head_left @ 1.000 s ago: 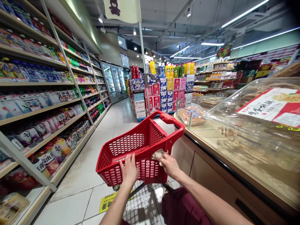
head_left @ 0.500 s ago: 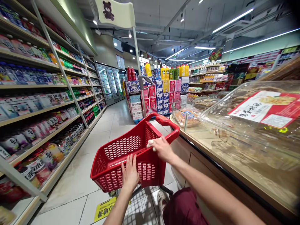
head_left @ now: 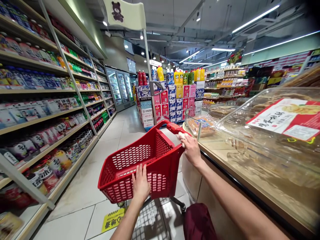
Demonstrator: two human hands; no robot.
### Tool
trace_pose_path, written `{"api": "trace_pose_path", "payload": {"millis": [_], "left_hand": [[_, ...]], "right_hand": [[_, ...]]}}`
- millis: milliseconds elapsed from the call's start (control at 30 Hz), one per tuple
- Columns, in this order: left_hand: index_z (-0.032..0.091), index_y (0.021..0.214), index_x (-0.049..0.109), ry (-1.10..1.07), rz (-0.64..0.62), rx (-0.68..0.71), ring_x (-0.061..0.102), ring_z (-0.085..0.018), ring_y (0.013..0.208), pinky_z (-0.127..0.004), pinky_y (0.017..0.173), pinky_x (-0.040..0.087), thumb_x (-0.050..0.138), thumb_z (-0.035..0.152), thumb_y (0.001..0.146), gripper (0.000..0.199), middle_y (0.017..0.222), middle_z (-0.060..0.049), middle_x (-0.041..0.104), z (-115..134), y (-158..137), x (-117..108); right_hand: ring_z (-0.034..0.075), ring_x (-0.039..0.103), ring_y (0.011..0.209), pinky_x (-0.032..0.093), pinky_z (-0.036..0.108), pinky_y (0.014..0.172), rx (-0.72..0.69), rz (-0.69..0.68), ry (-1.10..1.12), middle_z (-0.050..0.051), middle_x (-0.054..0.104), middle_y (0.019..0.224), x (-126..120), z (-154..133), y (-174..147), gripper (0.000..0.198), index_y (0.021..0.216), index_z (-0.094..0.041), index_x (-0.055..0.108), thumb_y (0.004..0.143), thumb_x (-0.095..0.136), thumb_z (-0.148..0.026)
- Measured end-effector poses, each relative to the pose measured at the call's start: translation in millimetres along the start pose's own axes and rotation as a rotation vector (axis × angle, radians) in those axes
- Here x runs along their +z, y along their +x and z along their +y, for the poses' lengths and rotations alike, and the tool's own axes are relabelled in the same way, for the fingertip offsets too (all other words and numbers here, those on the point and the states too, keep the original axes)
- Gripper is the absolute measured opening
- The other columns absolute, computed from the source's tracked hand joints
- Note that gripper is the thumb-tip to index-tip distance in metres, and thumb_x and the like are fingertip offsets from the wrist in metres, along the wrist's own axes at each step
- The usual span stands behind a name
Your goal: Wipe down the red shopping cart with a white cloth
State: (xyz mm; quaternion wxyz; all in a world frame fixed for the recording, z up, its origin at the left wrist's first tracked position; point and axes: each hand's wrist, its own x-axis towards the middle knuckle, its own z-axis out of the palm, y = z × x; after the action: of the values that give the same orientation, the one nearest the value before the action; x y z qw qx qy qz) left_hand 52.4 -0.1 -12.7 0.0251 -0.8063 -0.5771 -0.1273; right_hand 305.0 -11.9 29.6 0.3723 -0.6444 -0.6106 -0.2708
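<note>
A red plastic shopping cart (head_left: 160,173) with a perforated basket stands in front of me; nothing shows in the part of the basket I can see. My left hand (head_left: 141,184) rests against its near side, fingers stretched out over the upper rim. At the right corner of the cart handle (head_left: 178,128), my right hand (head_left: 192,150) presses a crumpled white tissue (head_left: 183,137) onto the red bar. The tissue is partly hidden under the fingers, and I cannot make out whether it is paper or cloth.
Shelves of drinks (head_left: 47,110) line the left side. A display counter (head_left: 212,146) with packaged pastries (head_left: 287,116) runs close on the right. Ahead stand stacked drink cartons (head_left: 172,103) and glass-door fridges (head_left: 120,86). A yellow wet-floor sticker (head_left: 112,220) marks the tiles.
My right hand has moved right and up, from the basket's back edge to the handle's corner, carrying the tissue. My left hand stays on the basket's side.
</note>
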Motion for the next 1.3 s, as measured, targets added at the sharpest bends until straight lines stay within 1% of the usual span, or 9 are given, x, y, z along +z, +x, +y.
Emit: {"api": "trace_pose_path", "payload": {"millis": [67, 233, 400, 600, 800, 967, 1100, 1167, 1300], "left_hand": [[0.012, 0.135, 0.023, 0.006, 0.004, -0.004, 0.012, -0.024, 0.134, -0.048, 0.107, 0.016, 0.041, 0.007, 0.062, 0.075, 0.145, -0.011, 0.02, 2.0, -0.4, 1.7], [0.012, 0.135, 0.025, 0.062, 0.04, 0.023, 0.014, -0.023, 0.134, -0.046, 0.107, 0.018, 0.039, 0.007, 0.064, 0.072, 0.145, -0.011, 0.022, 2.2, -0.5, 4.7], [0.014, 0.136, 0.022, 0.078, 0.066, 0.02, 0.014, -0.024, 0.134, -0.047, 0.107, 0.019, 0.04, 0.006, 0.063, 0.075, 0.145, -0.011, 0.02, 4.2, -0.7, 8.3], [0.015, 0.136, 0.02, 0.101, 0.067, 0.017, 0.013, -0.024, 0.134, -0.05, 0.106, 0.016, 0.037, 0.005, 0.064, 0.075, 0.145, -0.01, 0.02, 6.2, -1.1, 9.4], [0.013, 0.136, 0.02, 0.071, 0.071, 0.011, 0.012, -0.026, 0.134, -0.05, 0.106, 0.017, 0.04, 0.007, 0.063, 0.076, 0.146, -0.011, 0.016, 7.1, -1.1, 13.4], [0.014, 0.137, 0.018, 0.065, 0.089, 0.03, 0.012, -0.024, 0.134, -0.051, 0.106, 0.016, 0.039, 0.008, 0.065, 0.075, 0.146, -0.011, 0.017, 4.8, -1.9, 16.1], [0.014, 0.137, 0.017, 0.063, 0.087, 0.039, 0.013, -0.025, 0.134, -0.052, 0.106, 0.017, 0.04, 0.009, 0.064, 0.077, 0.146, -0.01, 0.017, 4.5, -2.4, 17.2], [0.013, 0.137, 0.018, 0.058, 0.089, 0.023, 0.014, -0.026, 0.134, -0.051, 0.106, 0.017, 0.042, 0.011, 0.063, 0.077, 0.146, -0.011, 0.018, 5.2, -2.2, 18.6], [0.013, 0.137, 0.018, 0.063, 0.108, 0.031, 0.014, -0.025, 0.134, -0.051, 0.106, 0.016, 0.041, 0.01, 0.063, 0.077, 0.146, -0.01, 0.018, 3.4, -1.8, 21.1]], "right_hand": [[0.024, 0.038, 0.12, 0.025, 0.047, 0.1, 0.002, 0.018, 0.003, 0.012, 0.053, 0.123, 4.5, -9.0, -4.3, 0.04, 0.113, -0.015, 0.058, 0.079, 0.038, -0.008], [0.02, 0.039, 0.12, 0.025, 0.042, 0.102, -0.333, -0.09, 0.079, 0.004, 0.054, 0.124, 15.6, -32.5, -21.3, 0.039, 0.108, -0.021, 0.061, 0.079, 0.039, -0.006], [0.025, 0.039, 0.12, 0.024, 0.048, 0.1, 0.034, 0.046, -0.049, 0.013, 0.053, 0.123, 5.2, -2.0, -5.6, 0.038, 0.108, -0.015, 0.061, 0.08, 0.037, -0.007], [0.021, 0.038, 0.121, 0.024, 0.043, 0.102, -0.267, -0.071, 0.064, 0.007, 0.053, 0.124, 20.7, -25.4, -16.7, 0.041, 0.111, -0.02, 0.059, 0.079, 0.039, -0.005], [0.023, 0.038, 0.121, 0.024, 0.046, 0.1, 0.014, 0.066, -0.03, 0.011, 0.053, 0.123, 8.8, -12.5, -8.9, 0.042, 0.113, -0.017, 0.058, 0.079, 0.036, -0.006], [0.02, 0.038, 0.121, 0.024, 0.042, 0.102, -0.296, -0.101, 0.085, 0.006, 0.053, 0.124, 20.2, -34.4, -25.6, 0.041, 0.109, -0.021, 0.06, 0.079, 0.039, -0.005], [0.024, 0.038, 0.121, 0.025, 0.046, 0.1, 0.001, 0.03, -0.024, 0.011, 0.052, 0.124, 10.8, -13.6, -15.3, 0.041, 0.112, -0.016, 0.059, 0.079, 0.036, -0.006], [0.024, 0.037, 0.121, 0.024, 0.047, 0.101, 0.036, 0.071, -0.044, 0.013, 0.052, 0.123, 10.7, -15.7, -14.5, 0.04, 0.111, -0.014, 0.059, 0.078, 0.037, -0.006], [0.02, 0.039, 0.121, 0.024, 0.042, 0.103, -0.257, -0.061, 0.037, 0.007, 0.054, 0.123, 16.0, -34.9, -21.6, 0.043, 0.109, -0.018, 0.06, 0.076, 0.037, -0.003]]}}
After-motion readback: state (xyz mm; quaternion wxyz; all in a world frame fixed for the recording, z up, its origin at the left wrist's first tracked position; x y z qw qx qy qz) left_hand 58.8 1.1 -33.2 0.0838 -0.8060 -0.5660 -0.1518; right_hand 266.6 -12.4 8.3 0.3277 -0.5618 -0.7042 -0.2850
